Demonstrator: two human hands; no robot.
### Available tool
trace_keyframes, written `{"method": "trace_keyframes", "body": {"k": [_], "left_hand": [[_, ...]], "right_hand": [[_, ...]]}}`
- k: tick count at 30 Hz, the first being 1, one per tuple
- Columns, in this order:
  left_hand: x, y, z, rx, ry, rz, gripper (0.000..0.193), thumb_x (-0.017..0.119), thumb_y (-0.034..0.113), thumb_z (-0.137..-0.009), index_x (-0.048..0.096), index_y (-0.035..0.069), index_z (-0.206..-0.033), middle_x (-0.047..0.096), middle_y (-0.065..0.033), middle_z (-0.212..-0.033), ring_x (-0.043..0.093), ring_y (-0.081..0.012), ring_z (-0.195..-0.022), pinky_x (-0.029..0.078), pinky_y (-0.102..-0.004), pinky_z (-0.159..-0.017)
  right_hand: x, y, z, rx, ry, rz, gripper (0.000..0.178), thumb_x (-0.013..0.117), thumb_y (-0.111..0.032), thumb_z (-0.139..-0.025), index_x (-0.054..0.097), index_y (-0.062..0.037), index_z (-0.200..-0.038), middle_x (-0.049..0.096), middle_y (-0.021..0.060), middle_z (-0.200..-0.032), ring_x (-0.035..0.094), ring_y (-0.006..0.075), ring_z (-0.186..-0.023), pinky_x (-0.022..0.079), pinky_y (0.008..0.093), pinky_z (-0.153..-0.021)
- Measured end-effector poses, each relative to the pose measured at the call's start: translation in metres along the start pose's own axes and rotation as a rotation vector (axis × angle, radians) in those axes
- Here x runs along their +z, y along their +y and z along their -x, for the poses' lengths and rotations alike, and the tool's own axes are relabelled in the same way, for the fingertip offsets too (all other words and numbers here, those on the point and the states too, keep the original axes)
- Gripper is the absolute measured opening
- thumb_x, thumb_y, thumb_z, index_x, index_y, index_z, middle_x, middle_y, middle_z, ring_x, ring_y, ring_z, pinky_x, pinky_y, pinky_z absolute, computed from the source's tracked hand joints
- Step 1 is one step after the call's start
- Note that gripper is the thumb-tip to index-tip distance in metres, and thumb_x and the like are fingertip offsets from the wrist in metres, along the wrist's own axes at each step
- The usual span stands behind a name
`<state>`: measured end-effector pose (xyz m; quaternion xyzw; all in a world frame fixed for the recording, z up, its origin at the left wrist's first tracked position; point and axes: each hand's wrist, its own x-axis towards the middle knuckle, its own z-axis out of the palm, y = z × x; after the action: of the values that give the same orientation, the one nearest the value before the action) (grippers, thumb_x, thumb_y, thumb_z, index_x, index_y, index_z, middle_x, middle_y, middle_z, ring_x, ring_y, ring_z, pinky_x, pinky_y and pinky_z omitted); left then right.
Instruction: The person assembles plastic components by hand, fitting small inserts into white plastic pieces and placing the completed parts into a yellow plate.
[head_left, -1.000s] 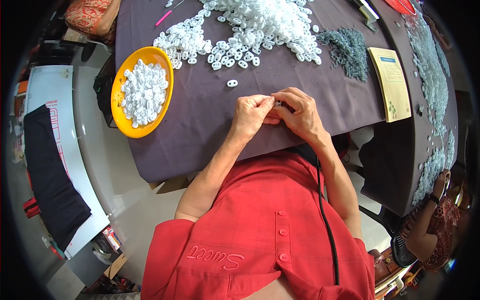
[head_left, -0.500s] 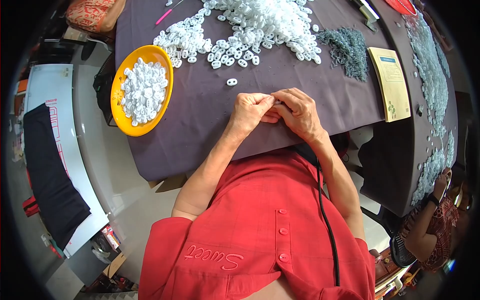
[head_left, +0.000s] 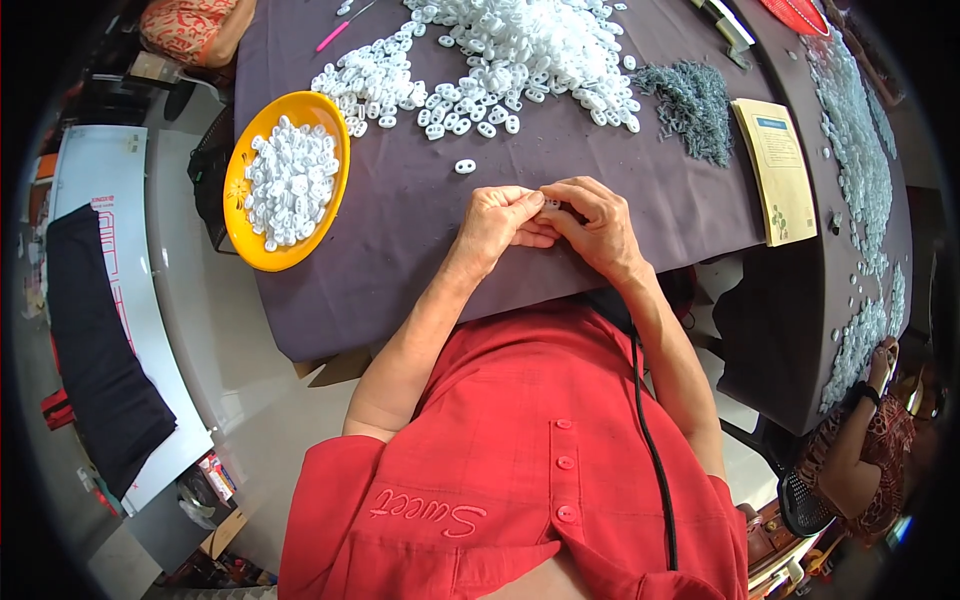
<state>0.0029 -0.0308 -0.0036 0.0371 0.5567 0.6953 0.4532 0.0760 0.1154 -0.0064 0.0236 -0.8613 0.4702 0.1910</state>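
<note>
White plastic, by its look, for the small piece (head_left: pixel 551 203) between the fingertips, just above the near part of the table. Clamped on it, with thumb and finger together, both the left hand (head_left: pixel 497 225) and the right hand (head_left: pixel 600 225), close side by side. Compared with half a second ago, a little more of its marked face visible, with almost no shift of the hands; so, by judgement, a small turn of the piece and handling not yet finished. Too covered to tell its exact shape. Just to the far left of the hands, a lone two-holed white piece (head_left: pixel 465 166); farther, a big white heap (head_left: pixel 540 50) and, joined at its left, a smaller heap (head_left: pixel 370 80). On the left, near the table edge, a yellow plate (head_left: pixel 236 220) full of similar white pieces. To the right, a grey heap (head_left: pixel 690 108) of thin bits, then a yellowish booklet (head_left: pixel 775 170). Under all these, dark purple-grey cloth (head_left: pixel 400 235), slightly wrinkled. Far left, a pink-handled tool (head_left: pixel 333 36). Beyond the right side, another table with pale heaps (head_left: pixel 860 160) and a co-worker (head_left: pixel 845 465) beside it. Left in the room, black fabric (head_left: pixel 105 350) over a white board, and pale, shiny floor.
</note>
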Motion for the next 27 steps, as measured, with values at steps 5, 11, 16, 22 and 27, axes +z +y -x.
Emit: {"method": "trace_keyframes", "body": {"k": [5,11,16,22,27], "left_hand": [[0.002,0.000,0.001,-0.005,0.027,0.006,0.024,0.051,0.016,-0.091,0.061,-0.006,-0.091,0.064,-0.0139,-0.079,0.065,-0.0199,-0.067,0.057,-0.0308,-0.062],[0.006,-0.001,0.002,0.008,0.066,-0.007,0.024,0.052,0.017,-0.091,0.061,-0.005,-0.092,0.064,-0.0129,-0.078,0.065,-0.0192,-0.067,0.057,-0.0308,-0.062],[0.006,-0.006,0.003,0.079,0.084,-0.034,0.024,0.053,0.018,-0.091,0.061,-0.004,-0.092,0.064,-0.0124,-0.079,0.065,-0.0182,-0.067,0.057,-0.0298,-0.061],[0.007,-0.004,0.005,0.113,0.095,-0.076,0.022,0.054,0.018,-0.090,0.061,-0.003,-0.091,0.065,-0.0114,-0.079,0.064,-0.0165,-0.064,0.056,-0.0280,-0.058],[0.009,-0.006,0.006,0.169,0.128,-0.085,0.020,0.056,0.016,-0.089,0.061,-0.003,-0.090,0.065,-0.0112,-0.078,0.064,-0.0155,-0.062,0.056,-0.0271,-0.055]], "right_hand": [[-0.001,-0.002,0.000,0.044,0.007,-0.004,0.020,0.065,-0.005,-0.071,0.062,0.0000,-0.091,0.062,0.0102,-0.085,0.061,0.0244,-0.074,0.050,0.0311,-0.066],[0.000,-0.001,0.001,0.051,0.010,-0.008,0.022,0.066,-0.004,-0.071,0.062,0.0002,-0.092,0.062,0.0095,-0.086,0.061,0.0220,-0.073,0.049,0.0292,-0.064],[-0.001,-0.007,0.005,0.080,0.002,-0.033,0.023,0.065,-0.002,-0.071,0.063,-0.0001,-0.094,0.062,0.0088,-0.088,0.061,0.0188,-0.070,0.048,0.0271,-0.062],[0.004,-0.010,0.012,0.180,0.093,-0.126,0.020,0.060,-0.002,-0.079,0.063,-0.0002,-0.098,0.063,0.0068,-0.084,0.058,0.0116,-0.067,0.047,0.0240,-0.059],[0.002,-0.010,0.011,0.543,0.095,-0.518,0.016,0.059,-0.006,-0.084,0.064,0.0001,-0.098,0.063,0.0007,-0.077,0.055,0.0049,-0.066,0.046,0.0205,-0.058]]}}
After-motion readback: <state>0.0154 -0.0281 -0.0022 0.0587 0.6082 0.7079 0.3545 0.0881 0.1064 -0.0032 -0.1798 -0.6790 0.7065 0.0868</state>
